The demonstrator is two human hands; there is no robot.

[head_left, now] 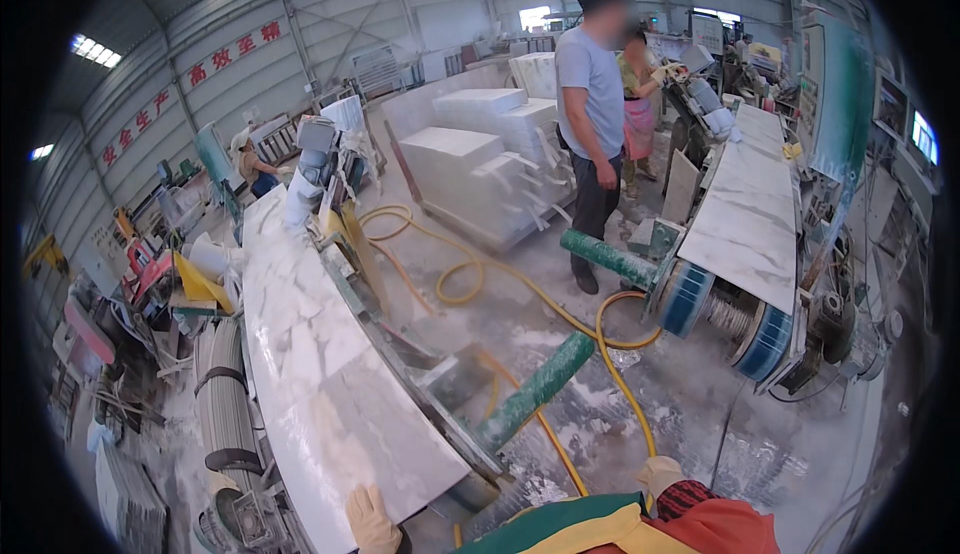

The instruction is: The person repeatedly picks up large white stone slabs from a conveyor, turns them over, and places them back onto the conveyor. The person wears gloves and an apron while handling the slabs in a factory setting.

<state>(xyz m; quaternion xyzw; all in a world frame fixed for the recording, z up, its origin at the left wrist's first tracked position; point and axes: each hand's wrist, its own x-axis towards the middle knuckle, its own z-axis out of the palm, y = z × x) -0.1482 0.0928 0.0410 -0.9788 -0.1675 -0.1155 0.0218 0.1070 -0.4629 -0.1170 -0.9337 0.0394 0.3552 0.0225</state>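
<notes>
My left hand (pixel 371 522), in a pale work glove, lies with its fingers stretched out at the near end of a white, grey-veined stone slab (pixel 340 394). That long slab rests on a machine bed and runs away to the far left. My right hand (pixel 660 475), gloved too, hangs low beside my red sleeve. A yellow hose (pixel 625 394) passes right at it; whether the fingers grip the hose is hidden. Nearest to my body, a green roller (pixel 537 391) sticks out from the slab's bed.
Another veined slab (pixel 745 204) sits on a conveyor with blue rollers (pixel 685 299) at right. A person (pixel 590 104) in a grey shirt stands between the lines, by stacked white blocks (pixel 455 179). Hose loops cross the wet floor. Ribbed grey rollers (pixel 222 394) stand at left.
</notes>
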